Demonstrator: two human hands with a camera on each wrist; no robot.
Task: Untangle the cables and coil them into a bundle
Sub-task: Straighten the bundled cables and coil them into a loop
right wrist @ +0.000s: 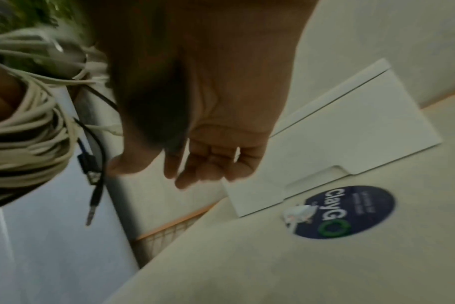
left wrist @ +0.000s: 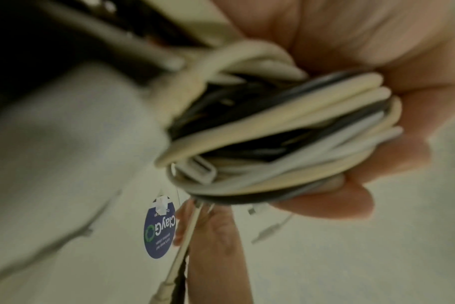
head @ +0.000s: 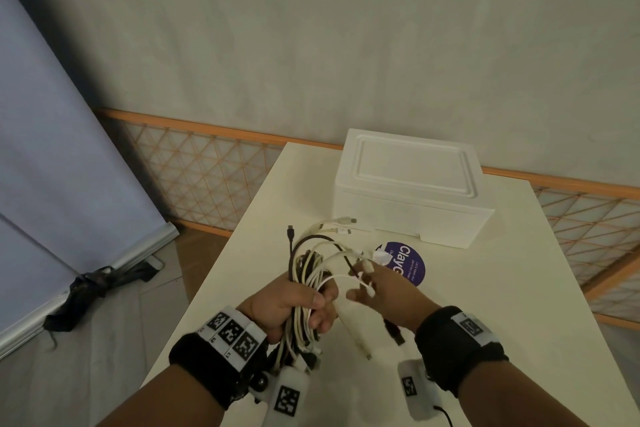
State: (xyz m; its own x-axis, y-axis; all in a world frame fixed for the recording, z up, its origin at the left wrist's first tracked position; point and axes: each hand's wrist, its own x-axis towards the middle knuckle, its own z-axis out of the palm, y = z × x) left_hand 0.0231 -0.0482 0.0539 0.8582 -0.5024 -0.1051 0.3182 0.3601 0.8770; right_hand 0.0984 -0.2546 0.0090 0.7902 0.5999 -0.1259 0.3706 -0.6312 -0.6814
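Light, springy cables [head: 304, 274] are gripped mid-coil by the left hand [head: 287, 305]; the right hand [head: 384, 295] is relaxed, holding nothing.

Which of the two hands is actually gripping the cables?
The left hand: its fingers curl round the cable bundle, while the right hand is open beside it.

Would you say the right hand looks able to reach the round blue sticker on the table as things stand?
Probably yes. The right hand is open, holds nothing firmly and hovers just beside the sticker, with only a few loose cable loops near its fingers. The left hand holds the cable bundle.
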